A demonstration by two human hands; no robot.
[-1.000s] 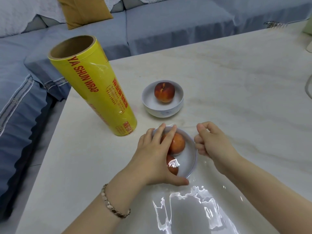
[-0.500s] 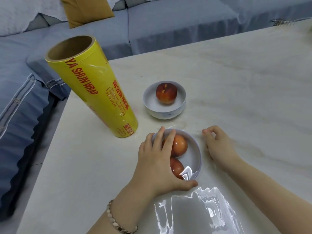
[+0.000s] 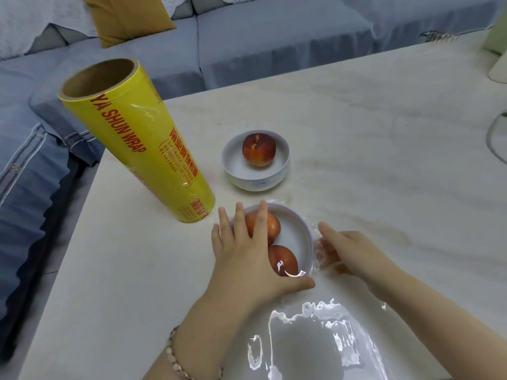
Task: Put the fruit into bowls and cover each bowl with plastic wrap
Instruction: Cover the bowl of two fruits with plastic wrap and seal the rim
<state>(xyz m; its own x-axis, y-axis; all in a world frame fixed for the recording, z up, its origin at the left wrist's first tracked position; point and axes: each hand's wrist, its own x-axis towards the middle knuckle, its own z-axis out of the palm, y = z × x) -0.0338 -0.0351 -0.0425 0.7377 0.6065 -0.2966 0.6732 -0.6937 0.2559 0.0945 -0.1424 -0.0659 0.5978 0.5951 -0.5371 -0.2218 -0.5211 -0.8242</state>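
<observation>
A white near bowl (image 3: 305, 231) holds two peaches (image 3: 284, 261) under a clear plastic wrap sheet (image 3: 315, 341) that trails toward me across the table. My left hand (image 3: 244, 259) lies over the bowl's left half, fingers spread on top and thumb hooked on the near rim. My right hand (image 3: 354, 250) is against the bowl's right side, with wrap bunched at its fingers. Behind stands a far bowl (image 3: 255, 181) with one peach (image 3: 258, 150); I cannot tell whether wrap lies over it. A yellow wrap roll (image 3: 137, 149) stands upright to the left.
The pale marble table (image 3: 384, 160) ends at its left edge near the roll, with a blue sofa (image 3: 274, 37) and a mustard cushion (image 3: 129, 17) beyond. A white object (image 3: 498, 67) and a clear curved rim (image 3: 495, 138) sit at the far right.
My right hand has dropped from beside the bowl's far right rim down along its right side, fingers now in the wrap. My left hand stays on the bowl.
</observation>
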